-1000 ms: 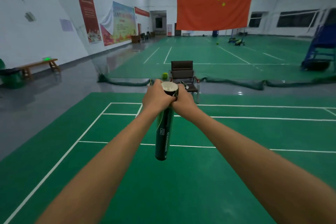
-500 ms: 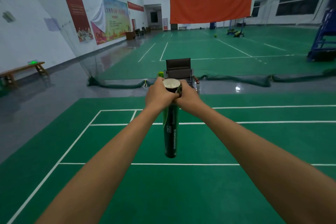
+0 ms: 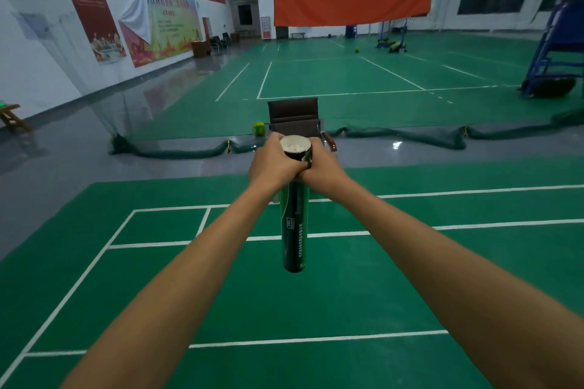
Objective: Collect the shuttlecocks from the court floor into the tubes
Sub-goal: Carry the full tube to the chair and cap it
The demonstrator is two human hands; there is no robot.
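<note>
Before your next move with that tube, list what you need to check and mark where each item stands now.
1. Left hand grips the shuttlecock tube near its top: ok.
2. Right hand grips the same end from the other side: ok.
3. Tube roughly upright, mouth up: ok.
4. Room left inside the tube: cannot tell; only white shows at the mouth.
5. Shuttlecocks left on the court floor: cannot tell; none shows in this view.
6. Way ahead clear: not ok; a chair and a slumped net lie ahead.
</note>
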